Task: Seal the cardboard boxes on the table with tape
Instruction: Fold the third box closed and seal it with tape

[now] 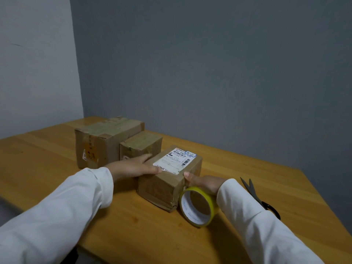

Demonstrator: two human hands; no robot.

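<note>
A white shipping label (176, 160) is lying on top of the nearest cardboard box (168, 178), low in the middle of the frame, and is showing "507 P802", "170" and a handwritten mark in a blue-outlined box, beside barcodes. Its finer print is staying too small to read. Stickers on the two boxes behind are unreadable.

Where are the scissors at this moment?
In the head view the scissors lie flat on the wooden table at the right side, just beyond the right sleeve, to the right of the yellow tape roll; neither hand touches them.
</note>
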